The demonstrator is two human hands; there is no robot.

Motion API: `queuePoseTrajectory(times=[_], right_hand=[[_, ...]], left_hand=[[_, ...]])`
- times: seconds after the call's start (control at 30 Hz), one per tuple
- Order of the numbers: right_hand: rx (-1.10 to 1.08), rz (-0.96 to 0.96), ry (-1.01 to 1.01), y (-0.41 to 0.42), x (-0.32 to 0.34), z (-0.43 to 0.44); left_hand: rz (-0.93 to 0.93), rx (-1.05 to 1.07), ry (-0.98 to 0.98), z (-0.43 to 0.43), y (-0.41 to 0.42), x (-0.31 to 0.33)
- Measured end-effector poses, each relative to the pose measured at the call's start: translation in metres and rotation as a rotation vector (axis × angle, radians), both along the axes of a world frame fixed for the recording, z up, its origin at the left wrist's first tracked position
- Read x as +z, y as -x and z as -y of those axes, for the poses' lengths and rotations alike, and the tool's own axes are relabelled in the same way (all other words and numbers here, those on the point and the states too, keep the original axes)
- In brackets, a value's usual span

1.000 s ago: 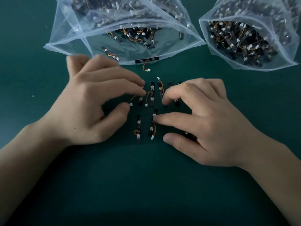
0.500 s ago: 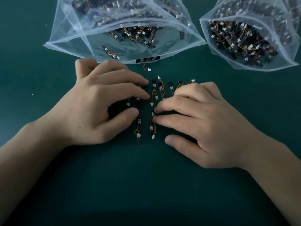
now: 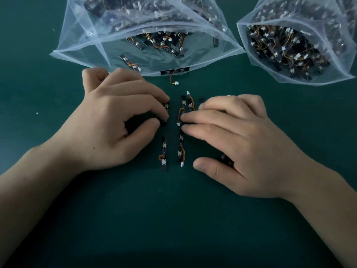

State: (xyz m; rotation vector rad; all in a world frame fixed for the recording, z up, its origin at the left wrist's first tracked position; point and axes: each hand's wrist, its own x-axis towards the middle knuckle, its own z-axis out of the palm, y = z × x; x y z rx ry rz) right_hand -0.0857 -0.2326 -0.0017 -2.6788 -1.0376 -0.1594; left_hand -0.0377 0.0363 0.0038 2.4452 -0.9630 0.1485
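Glossy clear plastic bags [image 3: 92, 43] lie on a matt green mat [image 3: 173, 219]; small boards [image 3: 164, 151] look matt black.

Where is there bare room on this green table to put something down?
Bare: the green table nearest the camera, and the side left of the left hand and left plastic bag. Crowded: circuit strips between left and right hand, up to the right plastic bag.

surface: dark teal tabletop [image 3: 58, 219] | light: soft, brighter at far edge, dimmer toward near edge
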Motion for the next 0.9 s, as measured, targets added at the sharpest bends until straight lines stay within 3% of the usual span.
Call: queuePoseTrajectory(times=[0.43, 0.9], right_hand=[[0.009, -0.002, -0.045, -0.0008, 0.0002, -0.0006], [0.000, -0.024, 0.055, -0.0017, -0.0009, -0.0026]], left_hand=[[0.007, 0.011, -0.011, 0.0001, 0.0001, -0.0002], [0.003, -0.019, -0.018, 0.0001, -0.0002, -0.0027]])
